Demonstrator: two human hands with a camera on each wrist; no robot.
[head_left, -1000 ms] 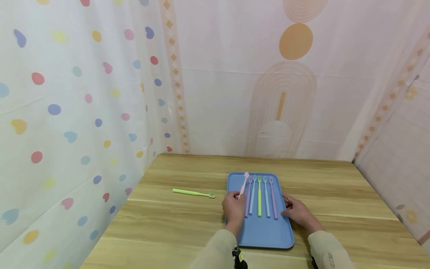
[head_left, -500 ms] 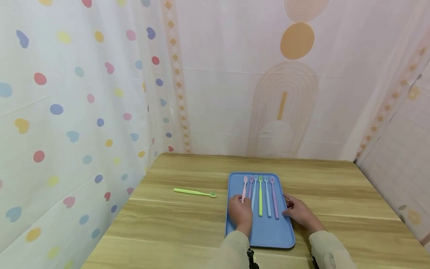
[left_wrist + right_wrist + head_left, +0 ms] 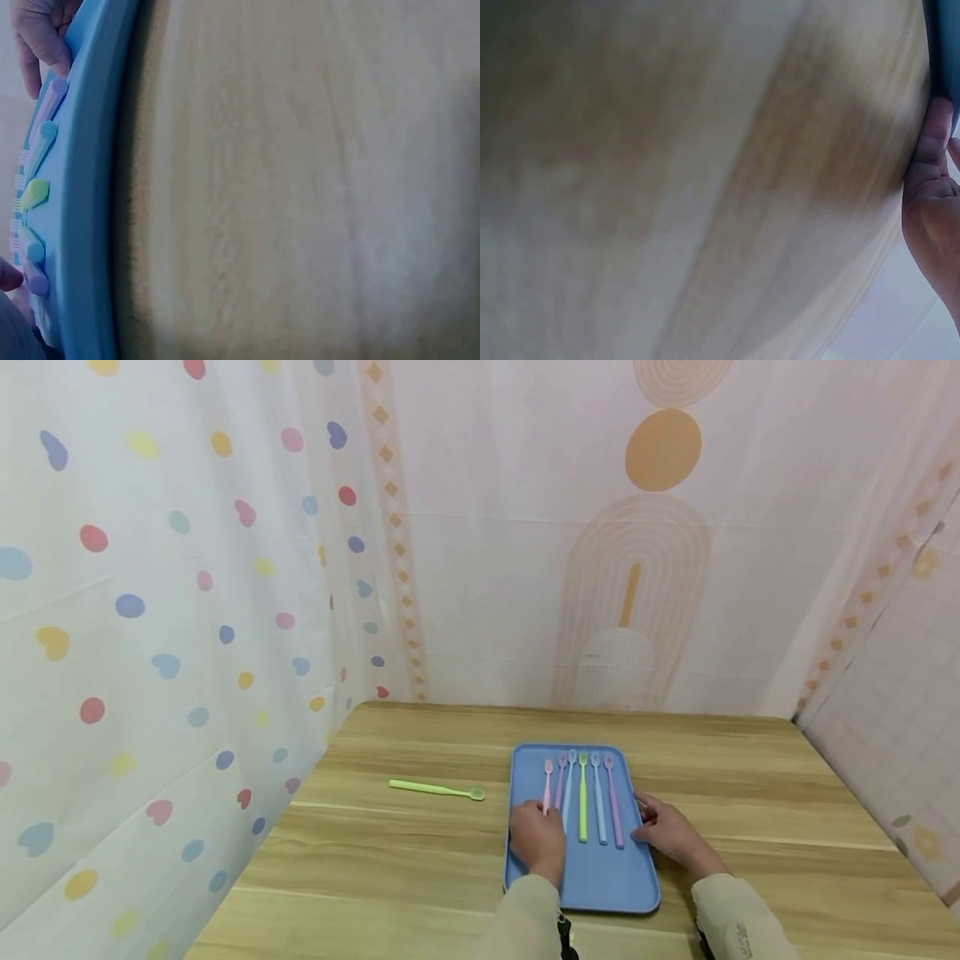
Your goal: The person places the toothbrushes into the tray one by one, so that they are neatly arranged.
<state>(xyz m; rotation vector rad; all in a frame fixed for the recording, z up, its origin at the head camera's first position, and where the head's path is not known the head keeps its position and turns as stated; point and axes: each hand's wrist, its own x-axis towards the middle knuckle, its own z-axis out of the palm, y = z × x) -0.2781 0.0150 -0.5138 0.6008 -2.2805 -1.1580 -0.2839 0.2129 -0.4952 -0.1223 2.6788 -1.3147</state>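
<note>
My left hand pinches a pink toothbrush low over the left side of a blue tray; its handle is hidden under the hand. To its right lie a purple toothbrush, a light blue one, a green one, another light blue one and another purple one, roughly side by side with heads away from me. My right hand holds the tray's right edge, thumb at the rim. In the right wrist view, a finger lies along the tray's outer side.
A second green toothbrush lies crosswise on the wooden table, left of the tray, head pointing right. Patterned curtains hang behind the table and at both sides.
My left hand has moved slightly right and lowered the pink toothbrush towards the tray, turning it nearly parallel to the others. My right hand has stayed at the tray's edge.
</note>
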